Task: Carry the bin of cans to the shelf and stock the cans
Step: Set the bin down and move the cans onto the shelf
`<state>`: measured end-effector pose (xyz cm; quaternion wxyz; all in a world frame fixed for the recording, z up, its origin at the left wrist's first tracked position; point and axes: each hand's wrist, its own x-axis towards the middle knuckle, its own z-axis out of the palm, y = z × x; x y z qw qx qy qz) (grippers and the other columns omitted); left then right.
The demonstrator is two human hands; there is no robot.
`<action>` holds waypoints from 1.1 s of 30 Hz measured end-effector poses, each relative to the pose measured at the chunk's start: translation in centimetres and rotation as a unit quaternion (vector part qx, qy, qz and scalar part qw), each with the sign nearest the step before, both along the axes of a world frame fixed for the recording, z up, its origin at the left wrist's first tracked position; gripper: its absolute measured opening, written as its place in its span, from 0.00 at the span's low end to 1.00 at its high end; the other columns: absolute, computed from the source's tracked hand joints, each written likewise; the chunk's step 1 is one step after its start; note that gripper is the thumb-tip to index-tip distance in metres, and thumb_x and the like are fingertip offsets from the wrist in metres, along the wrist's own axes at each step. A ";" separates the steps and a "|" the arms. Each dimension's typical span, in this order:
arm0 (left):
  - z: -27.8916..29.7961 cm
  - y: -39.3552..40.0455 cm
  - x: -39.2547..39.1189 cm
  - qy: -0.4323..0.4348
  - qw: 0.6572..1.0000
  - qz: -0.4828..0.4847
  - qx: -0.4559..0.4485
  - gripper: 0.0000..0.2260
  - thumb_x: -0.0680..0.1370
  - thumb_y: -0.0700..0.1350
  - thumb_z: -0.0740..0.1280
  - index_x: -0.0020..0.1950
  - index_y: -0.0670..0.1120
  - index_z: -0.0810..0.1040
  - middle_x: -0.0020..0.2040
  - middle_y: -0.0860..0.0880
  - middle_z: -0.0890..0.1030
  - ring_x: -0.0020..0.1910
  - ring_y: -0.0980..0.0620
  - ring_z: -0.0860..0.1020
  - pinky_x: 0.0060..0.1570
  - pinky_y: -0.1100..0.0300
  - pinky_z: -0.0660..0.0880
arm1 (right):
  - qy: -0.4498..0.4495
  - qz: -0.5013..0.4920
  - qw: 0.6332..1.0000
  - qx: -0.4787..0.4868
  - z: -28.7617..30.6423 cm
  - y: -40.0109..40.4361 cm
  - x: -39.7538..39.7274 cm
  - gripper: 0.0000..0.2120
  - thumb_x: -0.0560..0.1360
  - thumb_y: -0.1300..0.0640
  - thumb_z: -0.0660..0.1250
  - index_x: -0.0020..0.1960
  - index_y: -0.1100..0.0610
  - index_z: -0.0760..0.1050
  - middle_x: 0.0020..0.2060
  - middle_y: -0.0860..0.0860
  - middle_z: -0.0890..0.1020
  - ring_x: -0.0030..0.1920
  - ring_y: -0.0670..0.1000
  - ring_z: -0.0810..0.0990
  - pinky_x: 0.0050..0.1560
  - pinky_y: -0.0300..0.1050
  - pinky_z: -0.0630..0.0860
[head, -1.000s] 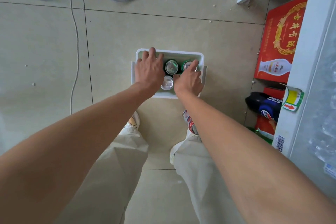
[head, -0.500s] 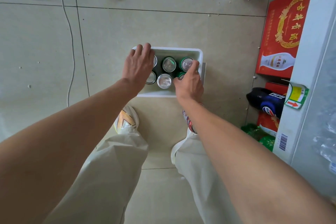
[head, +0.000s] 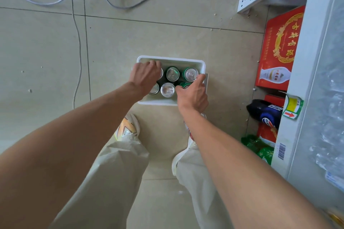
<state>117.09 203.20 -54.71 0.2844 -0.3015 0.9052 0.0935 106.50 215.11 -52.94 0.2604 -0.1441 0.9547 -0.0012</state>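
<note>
While the white rectangular plastic bin (head: 202, 65) sits on the beige tiled floor (head: 186, 39) at mid-frame, two bare hands reach its sides.

Six silver-topped metal cans (head: 172, 74) show inside, in two rows of three. The left hand (head: 144, 76) curls over the bin's left rim; the right hand (head: 193, 95) lies at the right rim, grasp hidden, so I cannot tell.

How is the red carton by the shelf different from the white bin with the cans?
The red carton is closed and printed with gold writing; the white bin is plain, open-topped and shows can tops. Both hands reach to the bin; nothing touches the carton. Both sit on the tiled floor.
</note>
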 end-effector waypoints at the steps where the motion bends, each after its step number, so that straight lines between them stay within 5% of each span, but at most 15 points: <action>1: 0.5 -0.1 0.1 0.018 0.999 0.040 0.009 0.13 0.75 0.39 0.68 0.58 0.44 0.72 0.50 0.46 0.81 0.46 0.43 0.82 0.33 0.55 0.66 | 0.000 -0.002 1.000 0.002 0.5 -0.1 0.1 0.30 0.69 0.47 0.73 0.65 0.54 0.64 0.54 0.55 0.82 0.48 0.62 0.84 0.38 0.49 0.68; 8: 13.7 -2.3 1.1 0.138 0.976 0.155 0.065 0.23 0.68 0.54 0.73 0.56 0.44 0.74 0.50 0.43 0.81 0.45 0.38 0.81 0.36 0.53 0.67 | 0.016 0.057 0.998 -0.010 11.5 -1.0 -0.6 0.33 0.70 0.45 0.74 0.69 0.54 0.66 0.57 0.58 0.81 0.51 0.62 0.83 0.42 0.50 0.73; 13: 30.5 -5.4 -0.3 0.159 0.974 0.150 0.058 0.23 0.67 0.56 0.73 0.56 0.45 0.76 0.49 0.44 0.82 0.43 0.40 0.81 0.37 0.54 0.71 | 0.027 0.244 0.969 -0.009 28.1 -1.4 -1.7 0.38 0.71 0.44 0.74 0.73 0.56 0.62 0.52 0.59 0.78 0.47 0.61 0.83 0.47 0.56 0.81; 19: 51.1 -6.2 -1.1 0.167 0.984 0.055 0.020 0.25 0.72 0.58 0.72 0.61 0.45 0.73 0.52 0.48 0.82 0.43 0.47 0.80 0.35 0.58 0.70 | 0.085 0.279 0.953 -0.077 50.3 -1.4 -2.2 0.34 0.69 0.43 0.69 0.69 0.57 0.64 0.47 0.55 0.80 0.43 0.57 0.82 0.40 0.51 0.80; 28: 71.4 -8.4 -3.4 0.219 0.975 0.026 0.003 0.23 0.68 0.56 0.75 0.57 0.45 0.76 0.52 0.44 0.82 0.49 0.40 0.81 0.38 0.55 0.69 | 0.199 0.169 0.946 -0.190 69.8 1.9 0.3 0.36 0.61 0.41 0.74 0.63 0.54 0.68 0.41 0.53 0.82 0.41 0.58 0.84 0.36 0.48 0.80; 33: 77.0 -9.1 -7.8 0.245 0.961 -0.132 -0.003 0.20 0.67 0.57 0.73 0.54 0.48 0.77 0.51 0.48 0.83 0.50 0.42 0.82 0.38 0.57 0.69 | 0.266 0.081 0.944 -0.176 76.7 2.9 1.7 0.31 0.65 0.42 0.68 0.64 0.54 0.71 0.42 0.51 0.82 0.42 0.56 0.84 0.36 0.47 0.79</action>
